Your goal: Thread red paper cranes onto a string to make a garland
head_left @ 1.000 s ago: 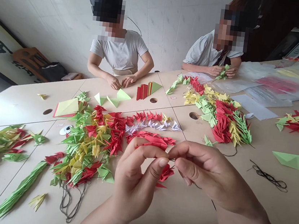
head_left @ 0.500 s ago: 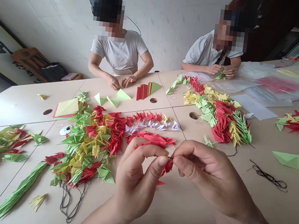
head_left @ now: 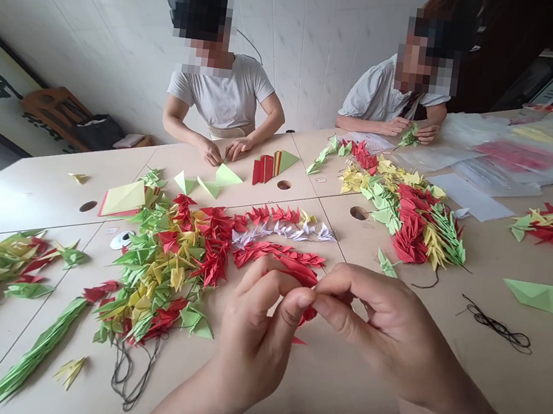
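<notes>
In front of me, my left hand (head_left: 256,329) is closed in a pinch on a red folded-paper piece (head_left: 300,272). Part of the red paper shows above and below the fingers. My right hand (head_left: 383,324) is also pinched, its fingertips meeting the left ones. The dark thin string seen there a moment ago is now hidden by the fingers. Beyond my hands lie a red paper garland (head_left: 261,251) and a white one (head_left: 286,233). To their left spreads a pile of green, yellow and red folded pieces (head_left: 162,273).
Black cord lies bundled on the right (head_left: 498,325) and looped at lower left (head_left: 129,374). A long green stack (head_left: 36,355) lies at left. More garlands (head_left: 406,216) are at back right. Across the table (head_left: 465,391), two people (head_left: 220,92) (head_left: 375,98) work with paper.
My hands have come together, so the fingertips now touch and cover the dark string between them. The red paper has tilted down slightly toward the right.
</notes>
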The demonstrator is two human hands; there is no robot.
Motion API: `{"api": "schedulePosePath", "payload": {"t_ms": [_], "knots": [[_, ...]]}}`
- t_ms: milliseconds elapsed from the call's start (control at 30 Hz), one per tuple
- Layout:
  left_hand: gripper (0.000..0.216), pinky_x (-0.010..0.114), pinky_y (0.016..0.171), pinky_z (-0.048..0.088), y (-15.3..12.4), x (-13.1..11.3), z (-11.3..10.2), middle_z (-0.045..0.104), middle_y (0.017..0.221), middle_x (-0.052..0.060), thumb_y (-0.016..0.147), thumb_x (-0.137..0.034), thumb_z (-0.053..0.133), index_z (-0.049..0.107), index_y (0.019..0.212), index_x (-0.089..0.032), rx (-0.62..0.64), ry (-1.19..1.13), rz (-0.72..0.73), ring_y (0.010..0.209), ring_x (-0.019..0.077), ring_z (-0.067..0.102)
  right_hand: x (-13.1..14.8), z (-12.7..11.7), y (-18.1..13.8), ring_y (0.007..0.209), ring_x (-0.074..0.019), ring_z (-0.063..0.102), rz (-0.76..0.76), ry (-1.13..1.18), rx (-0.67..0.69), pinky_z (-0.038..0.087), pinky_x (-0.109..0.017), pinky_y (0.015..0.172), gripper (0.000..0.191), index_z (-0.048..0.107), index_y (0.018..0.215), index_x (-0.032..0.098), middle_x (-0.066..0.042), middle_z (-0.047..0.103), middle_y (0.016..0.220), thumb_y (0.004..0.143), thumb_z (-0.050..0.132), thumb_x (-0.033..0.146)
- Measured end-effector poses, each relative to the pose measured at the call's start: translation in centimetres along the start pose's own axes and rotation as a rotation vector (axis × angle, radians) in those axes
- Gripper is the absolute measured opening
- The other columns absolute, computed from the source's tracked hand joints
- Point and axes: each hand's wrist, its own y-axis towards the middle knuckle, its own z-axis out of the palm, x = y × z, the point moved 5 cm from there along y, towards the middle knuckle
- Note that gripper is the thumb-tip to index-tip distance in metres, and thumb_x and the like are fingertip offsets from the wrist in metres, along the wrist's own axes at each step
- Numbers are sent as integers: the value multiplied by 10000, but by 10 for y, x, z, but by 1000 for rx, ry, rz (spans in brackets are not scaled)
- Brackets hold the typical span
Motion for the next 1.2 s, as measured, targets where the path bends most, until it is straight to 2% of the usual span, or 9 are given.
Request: {"api": "schedulePosePath", "payload": {"t_ms": [167,367,500,633,867,1067,1200], "knots": [[176,279,637,416,0,1,1,547,758,13,957,-169,535,557,786,-202,42,-28,-46,730,146,521,4,-5,-1,655,-125,566,-28,-42,-91,435,-243,588,163,632,791,218,10,630,705,927,621,307],[93,271,712,421,-2,4,5,546,857,22,951,-143,542,582,899,-209,106,-78,-78,814,146,518,6,-12,-1,659,-108,577,-55,-29,-109,446,-211,582,158,643,815,218,14,660,731,945,585,286],[108,277,751,437,-4,5,4,558,899,25,923,-113,578,598,936,-218,85,-81,-71,851,153,533,7,-15,0,576,-82,518,-35,-20,-110,413,-192,511,149,660,805,208,22,657,713,928,606,272],[132,279,723,452,-4,6,3,552,888,25,901,-96,599,603,926,-226,45,-89,-69,837,159,535,8,-14,1,556,-88,514,-19,5,-101,396,-198,478,151,669,783,201,17,647,676,912,622,266],[159,276,718,466,-3,5,2,544,896,30,905,-78,584,602,949,-229,57,-114,-65,834,155,535,9,-13,4,481,-79,450,-13,78,-71,343,-202,413,124,692,786,202,28,594,609,887,639,251],[136,287,718,480,-2,5,1,558,864,21,895,-96,611,615,912,-230,64,-173,-89,814,152,557,7,-11,2,533,-92,481,0,119,-81,384,-198,461,139,686,773,193,9,614,625,885,629,253],[108,303,734,487,-1,7,0,587,841,19,869,-138,669,625,879,-236,45,-235,-145,821,163,580,9,-11,-1,516,-90,472,-11,92,-106,368,-196,448,180,663,731,192,7,613,600,889,606,256]]}}
